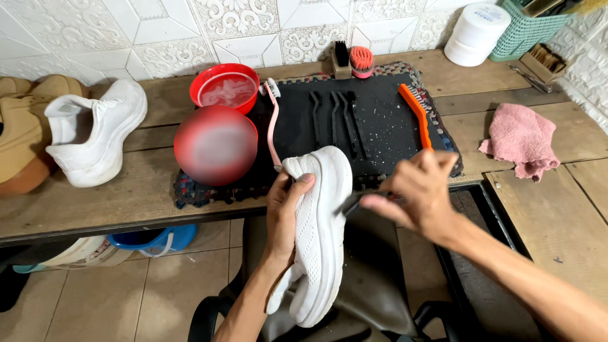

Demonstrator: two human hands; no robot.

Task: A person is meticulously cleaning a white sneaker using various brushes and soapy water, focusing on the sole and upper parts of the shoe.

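Note:
My left hand (285, 212) grips a white knit sneaker (320, 234) from the left side, holding it upright with the toe up near the bench edge. My right hand (415, 193) holds a dark-handled brush (353, 202) whose tip touches the sneaker's right sole edge. The brush head is hidden against the shoe.
A black mat (380, 126) on the wooden bench carries three black brushes (335, 117), an orange brush (415, 114) and a pink brush (272, 120). Two red bowls (225, 88) stand left of it. A second white sneaker (95, 133), a pink cloth (519, 139), a white tub (475, 35).

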